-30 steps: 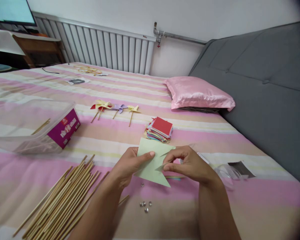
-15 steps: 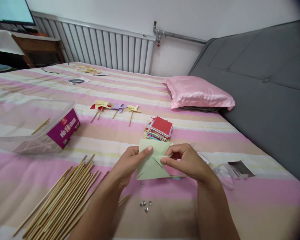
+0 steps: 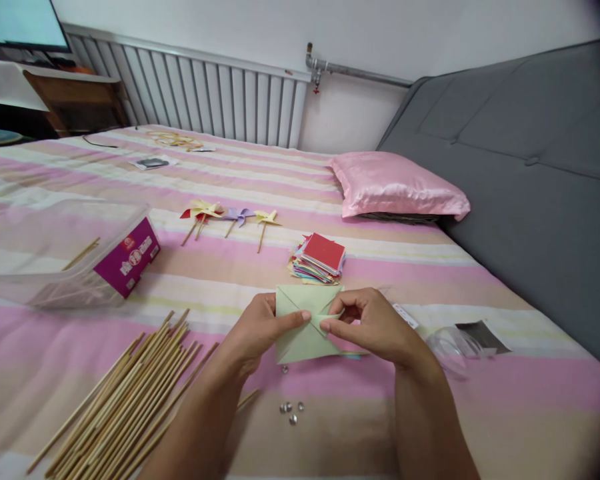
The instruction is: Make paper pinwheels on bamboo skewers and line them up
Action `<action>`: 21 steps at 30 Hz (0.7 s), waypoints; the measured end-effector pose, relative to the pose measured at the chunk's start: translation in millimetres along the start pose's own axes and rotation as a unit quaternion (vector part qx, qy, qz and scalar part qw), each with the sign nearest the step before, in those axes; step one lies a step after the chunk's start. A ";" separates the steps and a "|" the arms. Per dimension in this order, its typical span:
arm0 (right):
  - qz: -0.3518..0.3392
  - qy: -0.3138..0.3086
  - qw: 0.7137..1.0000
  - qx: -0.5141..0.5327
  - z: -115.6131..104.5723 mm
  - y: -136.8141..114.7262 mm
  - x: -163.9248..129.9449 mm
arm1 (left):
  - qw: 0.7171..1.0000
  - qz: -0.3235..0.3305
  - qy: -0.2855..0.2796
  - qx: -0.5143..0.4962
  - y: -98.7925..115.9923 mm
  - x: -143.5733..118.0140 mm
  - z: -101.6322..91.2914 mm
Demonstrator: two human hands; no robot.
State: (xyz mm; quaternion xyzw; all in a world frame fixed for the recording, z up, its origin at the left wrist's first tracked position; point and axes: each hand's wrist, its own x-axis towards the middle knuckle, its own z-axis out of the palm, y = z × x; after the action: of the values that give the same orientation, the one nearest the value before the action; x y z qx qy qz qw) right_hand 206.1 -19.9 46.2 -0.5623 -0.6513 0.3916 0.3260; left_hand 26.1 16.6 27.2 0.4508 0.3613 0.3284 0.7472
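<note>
A light green paper square [image 3: 300,343] with diagonal cuts or creases is held between my two hands above the bed. My left hand [image 3: 264,327] grips its left side, thumb on top near the middle and fingers hidden underneath. With thumb and fingertips, my right hand [image 3: 373,323] pinches a corner flap that is bent inward toward the centre. Partly hidden under the green sheet and my right hand are pink and blue papers. Just beyond lies a stack of coloured paper squares [image 3: 325,252], red on top. Several small shiny pins [image 3: 293,419] lie on the cover nearer me.
Wooden sticks [image 3: 130,393] lie in a pile at the left. Behind them stands a clear plastic box [image 3: 70,267] with a purple label. Small paper pinwheels [image 3: 239,215] lie farther back. At the right are clear plastic packaging [image 3: 453,350] and a pink pillow [image 3: 400,183].
The green paper has turned slightly and come a little nearer me. My left thumb has slid right and down toward its centre. My right hand still pinches the flap.
</note>
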 end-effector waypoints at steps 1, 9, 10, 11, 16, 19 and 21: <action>0.001 0.000 1.000 0.001 0.0 -0.1 -0.1 | 1.000 0.000 0.000 0.001 0.0 -0.3 -0.1; 0.005 -0.005 1.000 -0.003 -0.1 -1.0 -0.2 | 1.000 -0.001 0.000 0.003 0.8 -0.7 0.4; 0.004 -0.004 1.000 -0.006 -0.1 -1.3 -0.3 | 1.000 0.000 0.001 0.004 0.5 -0.6 0.4; 0.003 -0.002 1.000 -0.008 0.0 -1.6 -0.5 | 1.000 0.000 0.002 0.005 0.3 -0.6 0.4; 0.008 0.006 1.000 -0.009 0.7 -3.0 -1.1 | 1.000 0.002 0.016 0.004 -0.2 -0.4 2.2; 0.000 0.017 1.000 -0.019 1.3 -3.9 -1.3 | 0.999 0.005 0.034 -0.004 0.0 -0.1 4.3; -0.009 0.033 0.999 -0.023 2.4 -4.5 -1.2 | 0.998 0.012 0.053 -0.012 -0.1 0.4 5.2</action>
State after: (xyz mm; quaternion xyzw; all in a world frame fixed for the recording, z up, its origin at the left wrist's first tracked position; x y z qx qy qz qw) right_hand 202.1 -21.7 49.0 -0.5767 -0.6541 0.3548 0.3373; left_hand 30.7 14.6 28.7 0.4283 0.3909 0.3655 0.7281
